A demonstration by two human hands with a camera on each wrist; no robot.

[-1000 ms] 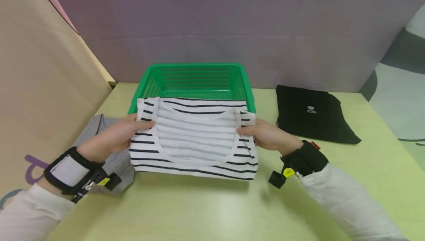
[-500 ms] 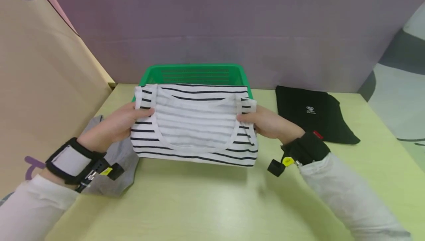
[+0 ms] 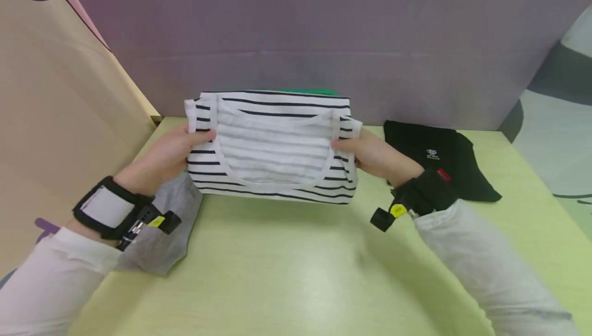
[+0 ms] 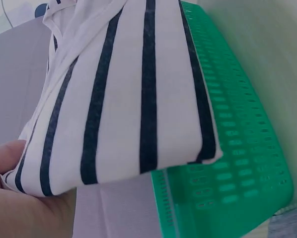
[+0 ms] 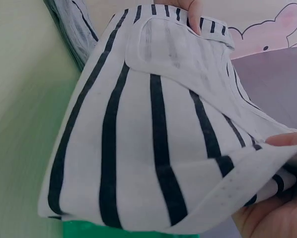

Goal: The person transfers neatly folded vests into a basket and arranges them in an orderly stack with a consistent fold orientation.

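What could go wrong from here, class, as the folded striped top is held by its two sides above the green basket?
1. The striped top is pinched only at its sides by the left hand and right hand; its middle may sag and the fold could come undone.
2. It hides most of the green basket from the head view, so it might catch on the rim.

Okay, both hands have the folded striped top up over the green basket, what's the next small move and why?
Probably lower it straight down. The folded striped top is held level by the left hand and right hand, one at each side edge, and it hangs above the green basket, covering most of it from the head view. Keeping both grips even should keep the fold intact.
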